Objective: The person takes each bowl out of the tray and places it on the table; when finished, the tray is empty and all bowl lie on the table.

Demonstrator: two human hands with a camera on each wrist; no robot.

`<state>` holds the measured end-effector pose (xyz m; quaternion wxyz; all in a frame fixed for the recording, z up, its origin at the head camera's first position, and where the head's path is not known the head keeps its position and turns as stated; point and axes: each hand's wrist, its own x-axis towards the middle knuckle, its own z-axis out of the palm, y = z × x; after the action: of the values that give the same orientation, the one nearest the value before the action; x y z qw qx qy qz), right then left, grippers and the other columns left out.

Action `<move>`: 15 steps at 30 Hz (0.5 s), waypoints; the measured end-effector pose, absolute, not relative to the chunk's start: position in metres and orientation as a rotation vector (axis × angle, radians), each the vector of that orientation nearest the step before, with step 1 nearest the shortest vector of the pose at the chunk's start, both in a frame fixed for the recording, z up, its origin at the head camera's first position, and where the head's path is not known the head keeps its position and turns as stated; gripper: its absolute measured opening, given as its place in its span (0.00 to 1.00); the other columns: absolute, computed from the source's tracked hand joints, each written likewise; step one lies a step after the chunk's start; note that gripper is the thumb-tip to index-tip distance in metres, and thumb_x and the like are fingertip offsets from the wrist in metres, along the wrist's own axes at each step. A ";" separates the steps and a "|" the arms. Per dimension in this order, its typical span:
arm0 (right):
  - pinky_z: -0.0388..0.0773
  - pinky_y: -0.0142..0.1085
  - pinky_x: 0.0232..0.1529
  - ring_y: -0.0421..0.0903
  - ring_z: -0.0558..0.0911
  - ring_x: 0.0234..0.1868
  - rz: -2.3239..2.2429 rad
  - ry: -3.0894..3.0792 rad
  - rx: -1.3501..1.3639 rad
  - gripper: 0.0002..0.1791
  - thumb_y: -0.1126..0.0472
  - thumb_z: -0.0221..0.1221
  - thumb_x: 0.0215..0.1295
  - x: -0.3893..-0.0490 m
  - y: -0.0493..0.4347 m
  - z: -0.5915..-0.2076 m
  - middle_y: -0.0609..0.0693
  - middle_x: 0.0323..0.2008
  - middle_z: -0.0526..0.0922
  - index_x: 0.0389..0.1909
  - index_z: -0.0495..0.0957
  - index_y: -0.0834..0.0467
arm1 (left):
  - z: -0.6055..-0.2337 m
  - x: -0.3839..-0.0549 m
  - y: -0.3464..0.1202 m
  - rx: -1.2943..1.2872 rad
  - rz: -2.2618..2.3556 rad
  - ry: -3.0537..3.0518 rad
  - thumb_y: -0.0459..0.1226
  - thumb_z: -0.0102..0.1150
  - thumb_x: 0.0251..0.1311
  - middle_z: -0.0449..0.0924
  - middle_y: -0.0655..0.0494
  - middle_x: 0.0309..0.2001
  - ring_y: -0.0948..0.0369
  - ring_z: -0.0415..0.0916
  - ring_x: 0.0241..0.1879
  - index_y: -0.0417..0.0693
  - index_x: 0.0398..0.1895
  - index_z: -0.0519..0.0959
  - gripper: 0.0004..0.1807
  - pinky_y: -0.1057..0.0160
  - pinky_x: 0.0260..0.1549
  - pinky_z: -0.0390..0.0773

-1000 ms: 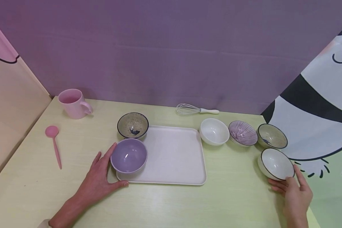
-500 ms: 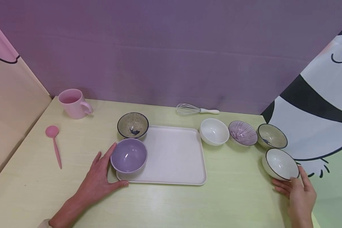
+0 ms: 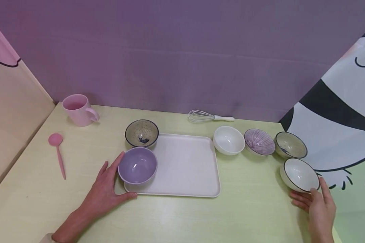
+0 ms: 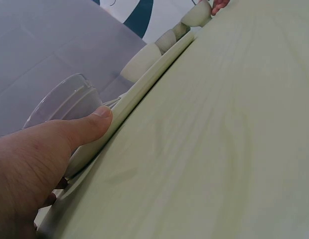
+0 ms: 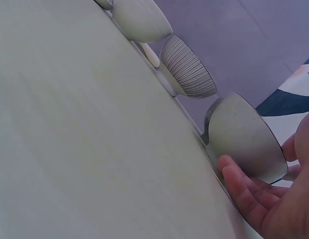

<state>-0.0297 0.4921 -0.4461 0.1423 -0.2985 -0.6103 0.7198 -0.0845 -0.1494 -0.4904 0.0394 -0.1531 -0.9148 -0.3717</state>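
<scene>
Purple bowl (image 3: 138,165) on the tray's (image 3: 188,168) near left corner, and the left hand (image 3: 105,192) lies alongside, thumb and fingers spread apart! Over right, the right hand (image 3: 320,207) clamps its fingers on the dark-rimmed white bowl (image 3: 298,173), just nearer than a speckled bowl (image 3: 293,145).

a pale table (image 3: 182,219) that bore a pink mug (image 3: 79,114), pink spoon (image 3: 60,158), whisk (image 3: 211,117), white tray (image 3: 188,165), then, towards its right end, a white bowl (image 3: 228,140), striped bowl (image 3: 260,142), speckled bowl (image 3: 291,145), dark-rimmed bowl (image 3: 299,174)
</scene>
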 end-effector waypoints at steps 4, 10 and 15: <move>0.92 0.36 0.26 0.43 0.93 0.27 2.057 -1.851 -0.887 0.36 0.53 0.35 0.93 -0.031 0.491 -0.442 0.43 0.29 0.92 0.91 0.34 0.32 | -0.491 -0.084 -0.149 -0.453 -1.148 -2.816 0.54 0.91 0.46 0.63 0.38 0.85 0.34 0.58 0.83 0.54 0.93 0.47 0.77 0.37 0.89 0.46; 0.92 0.35 0.26 0.42 0.93 0.27 2.008 -1.934 -0.954 0.37 0.48 0.35 0.93 -0.032 0.490 -0.440 0.39 0.30 0.91 0.90 0.29 0.29 | -0.490 -0.083 -0.150 -0.444 -1.154 -2.815 0.56 0.91 0.46 0.64 0.40 0.85 0.33 0.55 0.84 0.56 0.93 0.47 0.76 0.34 0.88 0.48; 0.91 0.35 0.25 0.43 0.92 0.25 1.982 -1.982 -0.942 0.40 0.47 0.38 0.92 -0.028 0.490 -0.440 0.41 0.29 0.92 0.89 0.24 0.31 | -0.488 -0.083 -0.149 -0.432 -1.161 -2.827 0.56 0.91 0.46 0.63 0.39 0.85 0.31 0.53 0.84 0.56 0.93 0.47 0.77 0.28 0.85 0.51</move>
<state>-0.0279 0.4903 -0.4402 0.0921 -0.3173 -0.6674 0.6674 -0.0829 -0.1489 -0.4880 0.0278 -0.1398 -0.9156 -0.3760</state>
